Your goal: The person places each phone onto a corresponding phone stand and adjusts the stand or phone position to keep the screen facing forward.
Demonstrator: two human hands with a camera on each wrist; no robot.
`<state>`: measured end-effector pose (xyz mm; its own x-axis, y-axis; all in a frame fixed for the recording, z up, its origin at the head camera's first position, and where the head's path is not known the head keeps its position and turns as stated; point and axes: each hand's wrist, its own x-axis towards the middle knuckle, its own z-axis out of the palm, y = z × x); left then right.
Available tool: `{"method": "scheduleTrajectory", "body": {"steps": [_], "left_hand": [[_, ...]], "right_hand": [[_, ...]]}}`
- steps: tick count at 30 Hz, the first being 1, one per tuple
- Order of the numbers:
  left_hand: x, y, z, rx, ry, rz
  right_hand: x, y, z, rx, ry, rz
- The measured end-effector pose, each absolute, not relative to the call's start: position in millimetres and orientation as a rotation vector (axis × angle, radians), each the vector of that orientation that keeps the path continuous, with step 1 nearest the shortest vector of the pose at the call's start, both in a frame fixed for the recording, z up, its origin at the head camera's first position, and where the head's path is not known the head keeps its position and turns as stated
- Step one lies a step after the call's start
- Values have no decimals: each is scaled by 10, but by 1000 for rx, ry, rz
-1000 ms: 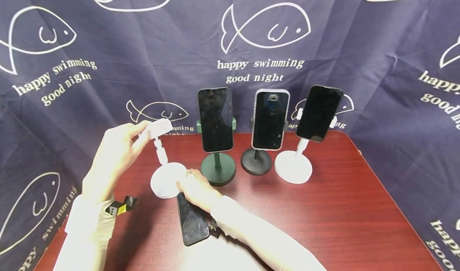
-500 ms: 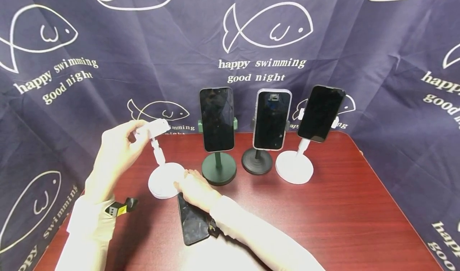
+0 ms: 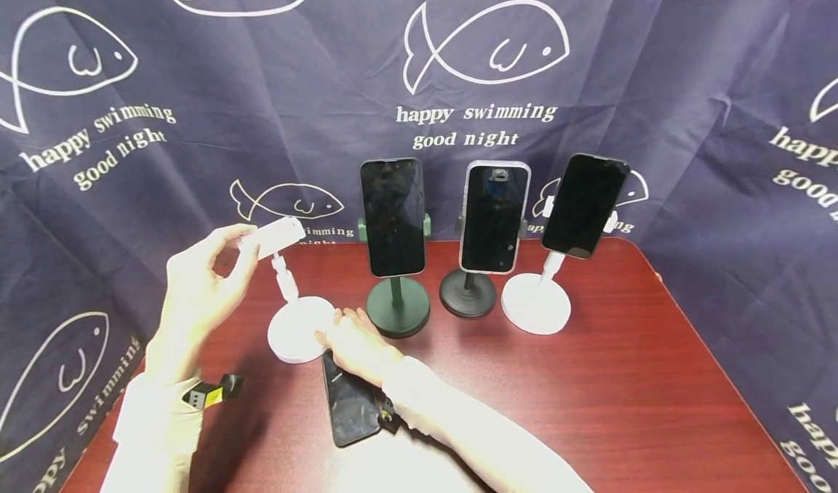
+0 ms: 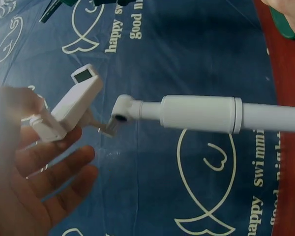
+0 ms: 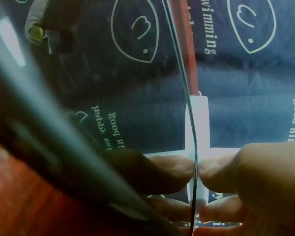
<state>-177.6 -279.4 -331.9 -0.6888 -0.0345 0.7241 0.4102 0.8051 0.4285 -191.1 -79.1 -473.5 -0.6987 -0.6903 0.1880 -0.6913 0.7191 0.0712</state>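
My left hand (image 3: 199, 282) pinches the clamp head (image 4: 78, 101) of a white phone stand (image 3: 286, 282) between thumb and index finger. Its other fingers spread loosely below, as the left wrist view shows. The clamp head is tilted, and the white post (image 4: 201, 114) runs down to a round base (image 3: 291, 337). At that base's right rim, my right hand (image 3: 360, 347) grips with thumb and fingertips. Beneath the right wrist a black phone (image 3: 353, 409) lies face up on the table; its glossy screen (image 5: 88, 73) mirrors the thumb in the right wrist view.
To the right stand a green phone stand (image 3: 398, 311) with a dark phone (image 3: 393, 217), a black stand (image 3: 468, 295) with a pale-cased phone (image 3: 495, 217), and another white stand (image 3: 535, 305) bearing a tilted phone (image 3: 584, 206). A printed curtain (image 3: 327, 100) hangs behind the red table (image 3: 622, 391).
My left hand and the clamp head have moved slightly left, the head now tilting more. The white base has shifted slightly left too. The right hand and the lying phone stay nearly in place.
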Motion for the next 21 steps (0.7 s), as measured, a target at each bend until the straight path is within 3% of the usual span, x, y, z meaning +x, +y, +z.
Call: {"method": "scheduleTrajectory", "body": {"steps": [21], "left_hand": [[-1722,-2842,-3377,-315,-2192,-752]], "right_hand": [[-1880,-801,-4676,1181,-2864,163]]}}
